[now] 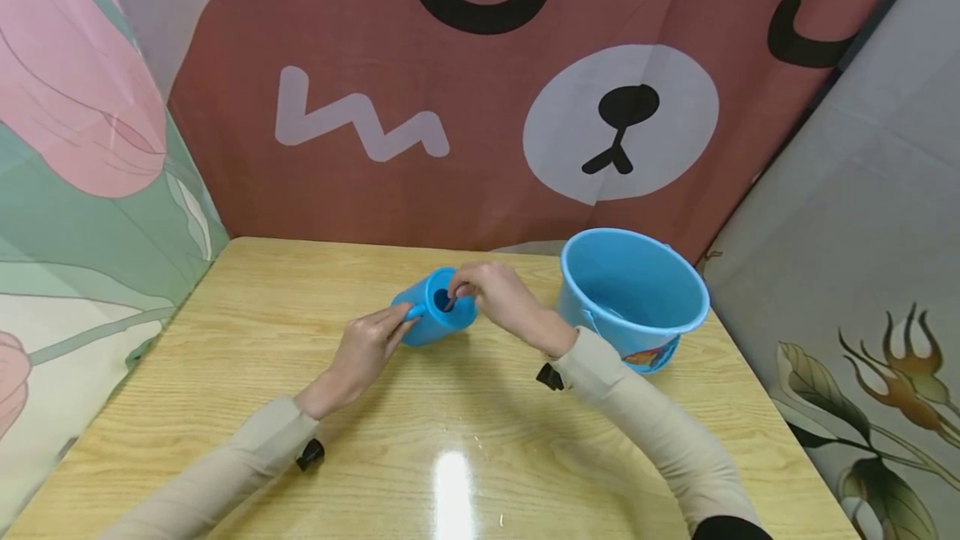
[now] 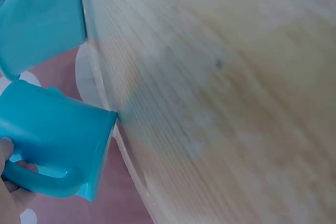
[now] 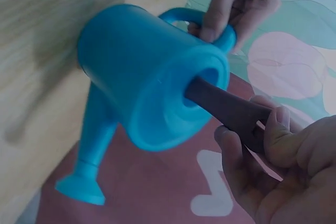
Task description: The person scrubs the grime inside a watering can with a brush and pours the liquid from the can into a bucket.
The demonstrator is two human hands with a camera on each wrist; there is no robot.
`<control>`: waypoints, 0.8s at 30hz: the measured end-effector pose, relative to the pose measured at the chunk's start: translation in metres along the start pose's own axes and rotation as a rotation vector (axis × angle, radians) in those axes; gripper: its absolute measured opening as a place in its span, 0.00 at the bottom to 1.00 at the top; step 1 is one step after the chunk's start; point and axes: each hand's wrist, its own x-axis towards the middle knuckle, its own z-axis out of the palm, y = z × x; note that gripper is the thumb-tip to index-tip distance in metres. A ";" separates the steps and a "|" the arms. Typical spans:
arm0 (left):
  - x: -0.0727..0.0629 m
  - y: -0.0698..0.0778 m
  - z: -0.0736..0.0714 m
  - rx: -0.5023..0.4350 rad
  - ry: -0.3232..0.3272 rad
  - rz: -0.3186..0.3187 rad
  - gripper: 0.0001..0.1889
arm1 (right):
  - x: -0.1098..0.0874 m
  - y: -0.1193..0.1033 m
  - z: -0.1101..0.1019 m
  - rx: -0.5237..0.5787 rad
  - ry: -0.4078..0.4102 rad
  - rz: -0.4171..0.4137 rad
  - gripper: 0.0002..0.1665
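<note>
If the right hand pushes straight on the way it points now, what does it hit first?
Most likely the top face of the blue watering can: the right hand holds a dark tool reaching into it. The tool's far end may touch the inside sooner, but its depth there is hidden.

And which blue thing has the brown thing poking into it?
The watering can with the spout: the right hand holds the brown object partly inside its opening. The wider bucket has none poking in.
</note>
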 end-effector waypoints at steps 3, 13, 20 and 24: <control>0.001 0.000 0.001 0.001 0.002 0.005 0.19 | 0.001 -0.002 -0.007 -0.005 0.008 -0.014 0.20; 0.000 -0.001 0.001 0.006 0.002 0.008 0.19 | -0.001 -0.004 -0.012 0.047 -0.006 -0.030 0.13; 0.000 -0.002 0.001 -0.006 -0.003 0.005 0.19 | -0.004 0.009 -0.010 0.167 -0.066 0.033 0.08; 0.001 -0.002 0.000 -0.012 -0.005 0.001 0.19 | -0.003 0.010 -0.010 0.225 -0.132 0.077 0.10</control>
